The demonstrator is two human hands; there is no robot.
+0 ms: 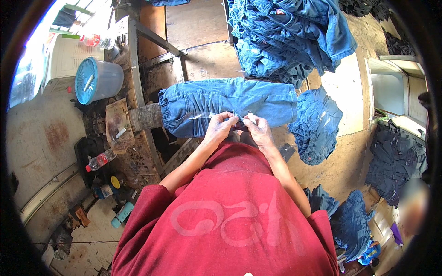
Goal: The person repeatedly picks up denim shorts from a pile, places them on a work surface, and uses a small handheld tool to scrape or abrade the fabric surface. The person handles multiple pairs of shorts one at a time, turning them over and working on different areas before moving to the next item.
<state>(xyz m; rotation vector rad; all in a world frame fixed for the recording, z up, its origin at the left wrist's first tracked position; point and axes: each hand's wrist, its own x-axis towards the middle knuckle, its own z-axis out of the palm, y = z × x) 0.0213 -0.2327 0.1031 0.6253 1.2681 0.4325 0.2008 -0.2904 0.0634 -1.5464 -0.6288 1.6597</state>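
Note:
A pair of blue jeans point(258, 96), with whitish worn streaks, is pulled lengthwise over a dark horizontal post point(147, 117) in front of me. My left hand point(218, 128) is closed in a pinch on the denim at the near edge of the jeans. Close beside it, my right hand point(260, 132) is closed too, with a small pale piece point(251, 118) between thumb and fingers; its kind is too small to make out. Both sets of fingertips nearly meet, and the spot between them is partly hidden.
A big heap of blue jeans point(285, 41) lies beyond the post, and a crumpled denim bundle point(315, 126) at its right end. Left stand a lidded bucket point(106, 80) and a bottle point(101, 160). Dark garments point(396, 158) and more denim point(352, 225) lie right.

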